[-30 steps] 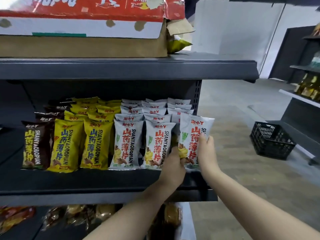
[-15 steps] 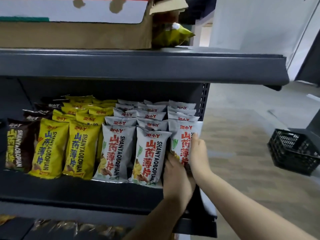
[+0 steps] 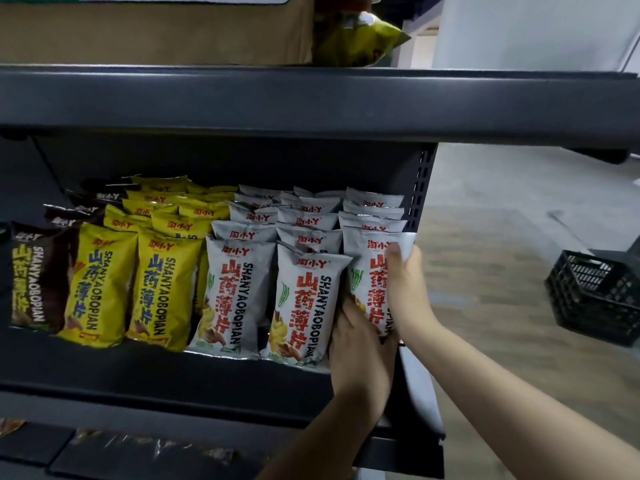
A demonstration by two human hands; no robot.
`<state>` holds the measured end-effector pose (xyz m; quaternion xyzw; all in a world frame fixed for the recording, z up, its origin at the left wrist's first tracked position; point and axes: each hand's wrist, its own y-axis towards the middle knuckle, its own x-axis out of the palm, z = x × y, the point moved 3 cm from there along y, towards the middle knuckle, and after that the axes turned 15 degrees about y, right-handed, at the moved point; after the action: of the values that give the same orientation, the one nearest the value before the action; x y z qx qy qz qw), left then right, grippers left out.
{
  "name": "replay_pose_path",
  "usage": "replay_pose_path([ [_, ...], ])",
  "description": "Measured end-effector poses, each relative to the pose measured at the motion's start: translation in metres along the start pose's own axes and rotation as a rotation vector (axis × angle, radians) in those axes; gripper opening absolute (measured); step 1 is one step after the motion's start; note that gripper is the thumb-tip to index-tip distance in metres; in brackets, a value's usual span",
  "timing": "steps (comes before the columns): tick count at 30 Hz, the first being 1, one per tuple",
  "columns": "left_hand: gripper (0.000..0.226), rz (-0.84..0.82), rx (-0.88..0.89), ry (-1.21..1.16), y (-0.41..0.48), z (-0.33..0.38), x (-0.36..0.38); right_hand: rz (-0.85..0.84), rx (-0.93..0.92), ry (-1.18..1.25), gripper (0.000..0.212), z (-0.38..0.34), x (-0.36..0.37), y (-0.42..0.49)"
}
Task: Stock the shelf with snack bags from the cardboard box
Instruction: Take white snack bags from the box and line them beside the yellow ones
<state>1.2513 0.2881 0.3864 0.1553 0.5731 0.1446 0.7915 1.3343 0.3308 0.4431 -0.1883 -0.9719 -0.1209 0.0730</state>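
Note:
A white snack bag [image 3: 375, 268] with red characters stands upright at the right end of the dark shelf [image 3: 173, 372], in front of a row of the same bags. My right hand [image 3: 408, 289] grips its right edge, thumb across the front. My left hand [image 3: 360, 344] holds its lower left corner. To the left stand two more rows of white bags [image 3: 239, 289], then yellow bags [image 3: 162, 285] and brown bags [image 3: 34, 278]. The cardboard box [image 3: 156, 29] sits on the shelf above, with a green-yellow bag [image 3: 360, 36] poking out of its right end.
The perforated shelf upright [image 3: 420, 188] stands just right of the held bag. A black plastic crate [image 3: 599, 296] sits on the floor at the right. The shelf below [image 3: 104, 448] holds more packets, blurred. The upper shelf's front edge [image 3: 311, 102] overhangs the bags.
The white bag has gone from out in front of the shelf's right end to upright in the rightmost row. Both hands moved in with it, and the view came closer.

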Motion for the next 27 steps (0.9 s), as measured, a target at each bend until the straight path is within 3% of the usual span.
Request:
replay_pose_path([
  [4,0.098,-0.032,0.037,0.026,0.0,0.0,-0.001,-0.061,0.047,0.011,0.068,0.016,-0.007,-0.008],
  [6,0.094,-0.033,0.034,0.064,0.002,0.002,0.0,-0.116,0.048,-0.015,0.055,0.025,-0.012,-0.018],
  [10,0.061,-0.005,0.036,0.071,0.004,0.006,0.009,-0.188,-0.028,-0.035,0.027,0.037,-0.018,-0.026],
  [15,0.054,-0.027,0.063,0.035,-0.001,0.009,0.0,-0.155,0.014,-0.085,0.075,0.044,-0.019,-0.021],
  [19,0.068,0.074,0.158,-0.061,-0.02,0.0,-0.022,-0.126,0.059,-0.164,0.076,0.047,-0.02,-0.017],
  [23,0.061,0.207,0.408,-0.198,-0.03,-0.02,-0.049,-0.153,0.134,-0.166,0.077,0.042,-0.02,-0.022],
  [25,0.061,0.244,0.461,-0.181,-0.026,-0.035,-0.059,-0.08,0.087,-0.23,0.081,0.036,-0.022,-0.03],
  [27,0.063,0.261,0.463,-0.095,-0.018,-0.051,-0.065,0.077,-0.053,-0.374,0.069,0.021,-0.024,-0.043],
])
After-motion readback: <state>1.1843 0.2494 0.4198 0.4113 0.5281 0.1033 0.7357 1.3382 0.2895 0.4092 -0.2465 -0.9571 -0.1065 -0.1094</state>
